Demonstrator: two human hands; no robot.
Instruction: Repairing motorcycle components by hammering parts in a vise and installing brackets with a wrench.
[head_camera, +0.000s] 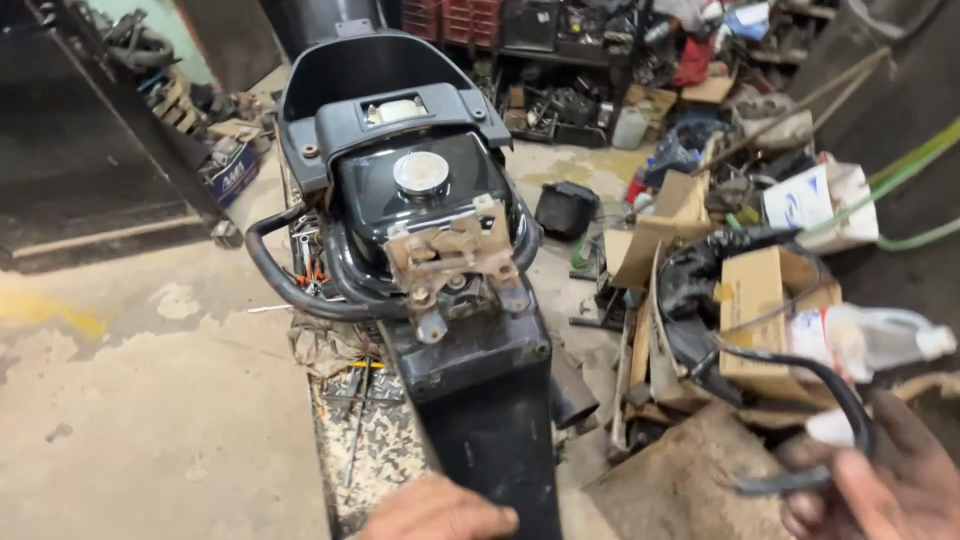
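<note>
A stripped black scooter rear frame (420, 200) stands in the middle, with its fuel tank and silver cap (421, 172) and a rusty latch bracket (450, 255) exposed. The black rear mudguard (490, 410) runs down toward me. My left hand (435, 512) rests at the bottom edge, just left of the mudguard's lower end, fingers curled, holding nothing that I can see. My right hand (885, 480), dirty with grease, is at the lower right and grips a curved black cable or hose (835, 395) that loops up toward the cardboard boxes.
Cardboard boxes (760, 300) and black plastic parts pile up on the right. Loose tools (355, 395) lie on a patterned mat beside the frame. Cluttered shelves (560, 60) stand at the back. Bare concrete floor (150, 400) spreads on the left. A green hose (900, 175) crosses the right.
</note>
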